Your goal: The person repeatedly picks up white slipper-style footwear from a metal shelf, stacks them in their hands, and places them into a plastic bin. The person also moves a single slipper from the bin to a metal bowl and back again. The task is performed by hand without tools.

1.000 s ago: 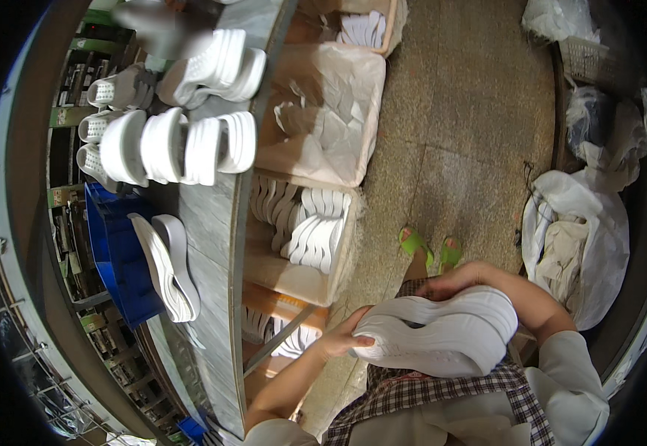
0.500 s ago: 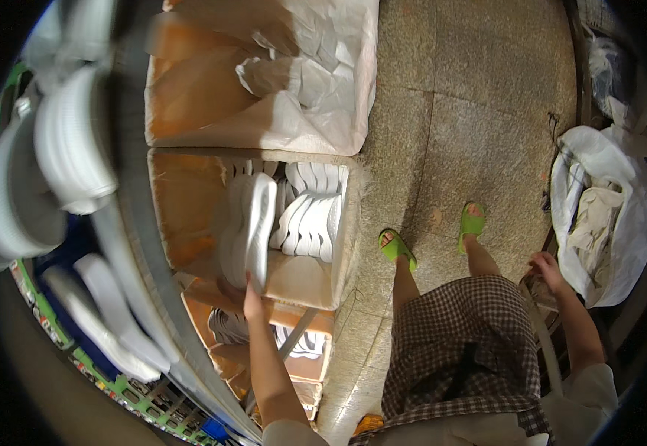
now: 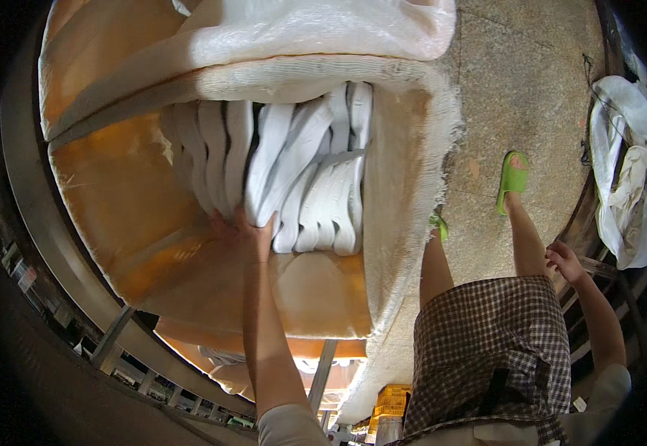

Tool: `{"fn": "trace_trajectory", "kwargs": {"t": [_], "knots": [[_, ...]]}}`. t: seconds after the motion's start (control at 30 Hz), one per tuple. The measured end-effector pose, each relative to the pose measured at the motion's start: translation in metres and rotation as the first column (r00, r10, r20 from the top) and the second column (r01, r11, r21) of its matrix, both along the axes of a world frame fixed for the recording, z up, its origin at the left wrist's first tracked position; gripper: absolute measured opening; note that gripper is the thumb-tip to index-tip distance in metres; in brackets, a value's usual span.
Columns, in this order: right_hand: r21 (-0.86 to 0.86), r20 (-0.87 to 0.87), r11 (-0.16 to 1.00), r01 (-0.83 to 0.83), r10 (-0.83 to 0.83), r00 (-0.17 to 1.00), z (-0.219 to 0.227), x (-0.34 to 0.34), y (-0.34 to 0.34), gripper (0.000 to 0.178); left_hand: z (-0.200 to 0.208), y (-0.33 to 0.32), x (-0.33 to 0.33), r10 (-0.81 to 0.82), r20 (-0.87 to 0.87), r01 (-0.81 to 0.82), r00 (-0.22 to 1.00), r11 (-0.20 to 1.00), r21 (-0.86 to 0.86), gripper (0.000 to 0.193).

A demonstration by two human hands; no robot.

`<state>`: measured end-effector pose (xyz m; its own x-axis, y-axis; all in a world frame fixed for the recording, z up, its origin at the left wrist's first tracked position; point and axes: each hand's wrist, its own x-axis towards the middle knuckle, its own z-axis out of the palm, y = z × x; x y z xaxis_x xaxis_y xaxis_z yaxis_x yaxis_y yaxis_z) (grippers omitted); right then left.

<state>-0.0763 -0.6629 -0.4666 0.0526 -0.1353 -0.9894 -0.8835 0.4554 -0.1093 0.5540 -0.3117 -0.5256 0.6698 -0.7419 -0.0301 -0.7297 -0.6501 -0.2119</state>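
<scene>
Inside a tan-lined bin [image 3: 112, 212] stand several white shoe soles [image 3: 322, 212], packed on edge in rows. My left hand [image 3: 253, 234] reaches down into it, its fingers closed around the near ends of a few upright soles [image 3: 283, 152]. Part of the fingers is hidden behind the soles. Grey-shaded soles [image 3: 216, 149] stand just left of that hand. On the other side, my right hand [image 3: 566, 262] hangs beside my checked apron, near a metal rail [image 3: 597, 266]. Its fingers are loosely bent and apart, with nothing visible in them.
Beyond the bin is another with a white plastic liner [image 3: 338, 30]. A lower bin [image 3: 190, 338] sits on the near side, by a metal bar [image 3: 322, 375]. A white sack [image 3: 607, 223] holding pale cloth-like pieces is at right. Yellow crates [image 3: 390, 401] stand near my apron.
My left hand has gone deeper into the bin with the soles, which now stand among the others. The view has moved closer to the bin. My right hand stays at my side.
</scene>
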Motion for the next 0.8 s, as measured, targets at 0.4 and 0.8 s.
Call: {"fn": "trace_trajectory", "kwargs": {"t": [0.4, 0.8], "knots": [[0.026, -0.102, 0.994, 0.108, -0.105, 0.989, -0.028, -0.007, 0.008, 0.031, 0.036, -0.086, 0.022, 0.337, -0.731, -0.700, 0.593, 0.664, -0.262, 0.085], [0.153, 0.469, 0.957, 0.247, -0.291, 0.834, 0.029, 0.063, -0.018, 0.020, 0.147, -0.164, -0.062, 0.175, -0.895, -0.835, 0.409, 0.467, -0.290, 0.060]]}}
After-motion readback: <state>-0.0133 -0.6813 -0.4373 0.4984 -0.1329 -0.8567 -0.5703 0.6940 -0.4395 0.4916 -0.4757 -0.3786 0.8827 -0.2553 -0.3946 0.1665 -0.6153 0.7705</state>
